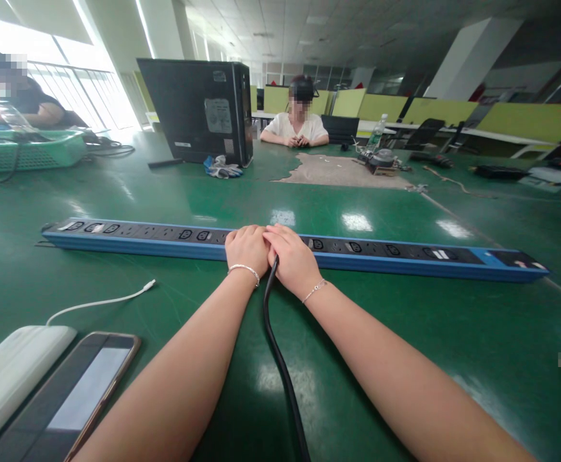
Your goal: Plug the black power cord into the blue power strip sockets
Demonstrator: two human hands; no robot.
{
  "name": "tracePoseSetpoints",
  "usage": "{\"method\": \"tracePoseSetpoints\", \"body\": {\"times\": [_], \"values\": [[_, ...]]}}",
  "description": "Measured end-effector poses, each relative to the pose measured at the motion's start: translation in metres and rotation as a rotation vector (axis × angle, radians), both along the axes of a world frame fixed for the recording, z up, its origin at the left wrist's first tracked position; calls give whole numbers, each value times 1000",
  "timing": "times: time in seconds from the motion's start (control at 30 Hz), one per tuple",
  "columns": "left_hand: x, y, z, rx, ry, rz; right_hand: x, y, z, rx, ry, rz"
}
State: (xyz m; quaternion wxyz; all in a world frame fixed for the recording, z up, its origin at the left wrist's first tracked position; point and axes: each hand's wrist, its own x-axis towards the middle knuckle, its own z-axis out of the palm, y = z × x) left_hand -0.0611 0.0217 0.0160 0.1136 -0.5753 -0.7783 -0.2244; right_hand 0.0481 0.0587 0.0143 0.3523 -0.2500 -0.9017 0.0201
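Head view: our left hand [247,249] and right hand [292,260] meet over the middle of a long blue power strip [140,246], fingertips of the right lapping onto the left. All visible fingers are bent down toward the socket face. A black cable [283,369] comes out from beneath the right hand and runs back between our forearms. Its end is hidden under the hands – we cannot tell whether either set of fingers is closed on a plug or only pressing.

The power strip lies flat on the green table [203,398], directly below the fingers and extending well out to both sides of them.

Handling, our estimate: strip rigid, moderately heavy, its smooth casing apt to slide on the glossy tabletop; brace it by the long side walls beside the fingers. Cable thick, springy, not fragile – best held at its stiff end, close under the fingers, rather than along the loose length.

Left of and nearer us than the fingers: a phone [92,378] and a white slab-like device [15,372], well apart from both hands.
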Motion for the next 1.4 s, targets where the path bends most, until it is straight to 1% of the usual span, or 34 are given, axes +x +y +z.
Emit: {"method": "tracePoseSetpoints", "body": {"times": [0.13, 0.23, 0.37, 0.47, 0.73, 0.9, 1.13, 1.23, 1.3, 1.4], "values": [[0, 1, -1, 6, -2, 12, 2, 0, -9, -35, 74, 24], [0, 3, -3, 28, -10, 12, 3, 1, -11, -73, 104, 3], [1, 5, -4, 44, -27, 29, 5, 5, -10, -97, 85, -34], [1, 5, -3, 23, -49, 37, 6, 8, -8, -89, 53, -48], [0, 5, -5, 75, -18, 19, 8, 9, -6, -56, 23, -39], [1, 4, -3, 40, -27, 22, 9, 10, -5, -109, 59, -43], [-1, 7, -10, 149, -6, 20, 8, 11, -8, -91, 96, -30], [-1, 8, -11, 172, -3, 17, 7, 12, -10, -83, 100, -14], [-1, 8, -11, 174, -6, 18, 7, 14, -10, -79, 138, -14], [0, 8, -9, 168, -17, 23, 7, 19, -9, -79, 305, -62]]}}
